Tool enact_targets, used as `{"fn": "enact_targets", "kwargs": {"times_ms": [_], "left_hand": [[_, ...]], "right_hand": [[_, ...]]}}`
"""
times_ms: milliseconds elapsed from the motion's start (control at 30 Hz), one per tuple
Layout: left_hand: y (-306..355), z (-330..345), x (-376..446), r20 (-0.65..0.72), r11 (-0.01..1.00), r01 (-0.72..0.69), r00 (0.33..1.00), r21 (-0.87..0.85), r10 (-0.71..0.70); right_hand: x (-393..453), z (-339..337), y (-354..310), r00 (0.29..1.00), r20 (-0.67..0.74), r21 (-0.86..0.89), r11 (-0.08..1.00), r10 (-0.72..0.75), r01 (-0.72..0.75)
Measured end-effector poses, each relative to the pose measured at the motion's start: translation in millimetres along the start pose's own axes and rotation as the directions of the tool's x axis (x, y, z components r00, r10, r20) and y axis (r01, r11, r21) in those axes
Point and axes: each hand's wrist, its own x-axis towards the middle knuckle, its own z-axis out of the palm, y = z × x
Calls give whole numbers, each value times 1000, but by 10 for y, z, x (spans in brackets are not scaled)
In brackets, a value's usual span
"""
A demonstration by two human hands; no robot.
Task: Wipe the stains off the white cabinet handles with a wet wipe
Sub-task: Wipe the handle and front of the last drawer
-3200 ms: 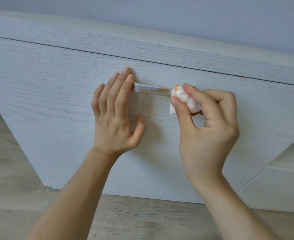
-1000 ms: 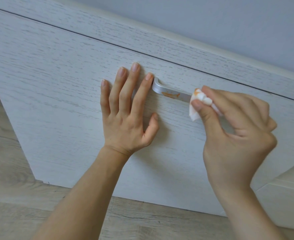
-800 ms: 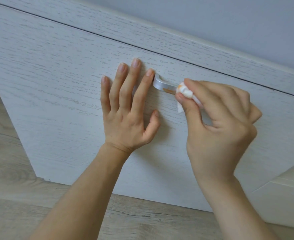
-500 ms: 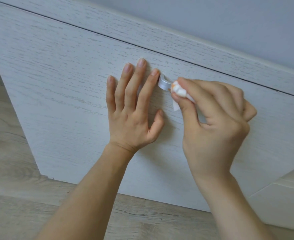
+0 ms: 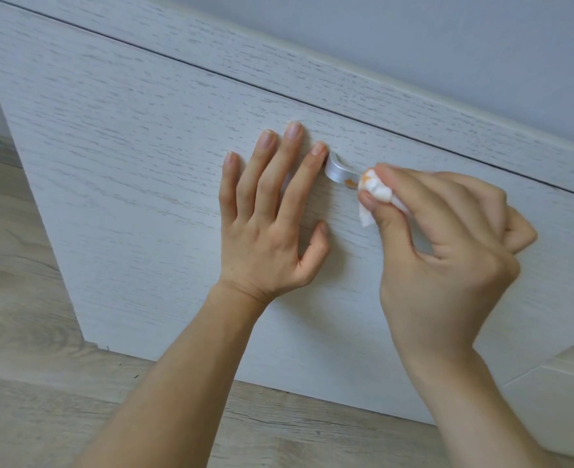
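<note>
— Where's everything?
— White cabinet front; left hand pressed flat on it, fingers straight, beside the handle.
— The right?
— Right hand pinches a balled wet wipe against the handle, touching an orange stain.

Home interior, at a low storage cabinet.

I face a white wood-grain cabinet front with a silver handle, standing on pale wood-look plank flooring against a plain grey-white painted wall; a second white unit sits near right.
</note>
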Motion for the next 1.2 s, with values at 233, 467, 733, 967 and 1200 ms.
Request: {"fn": "enact_targets", "kwargs": {"times_ms": [233, 467, 733, 967, 1200], "left_hand": [[-1, 12, -7, 1, 1000, 10, 1000, 2, -10], [1, 45, -20, -18, 1000, 14, 1000, 21, -13], [-2, 34, -20, -12, 1000, 7, 1000, 23, -7], [-4, 51, -22, -20, 1000, 7, 1000, 18, -7], [-2, -19, 28, -39, 1000, -8, 999, -7, 8]], "right_hand": [[25, -103, -108, 994, 69, 157, 983, 84, -94], [-5, -78, -167, 978, 162, 127, 981, 129, -150], [80, -69, -173, 947, 172, 228, 925, 270, -305], [143, -91, -189, 953, 224, 165, 955, 207, -246], [106, -3, -293, 967, 180, 76, 978, 179, -195]]}}
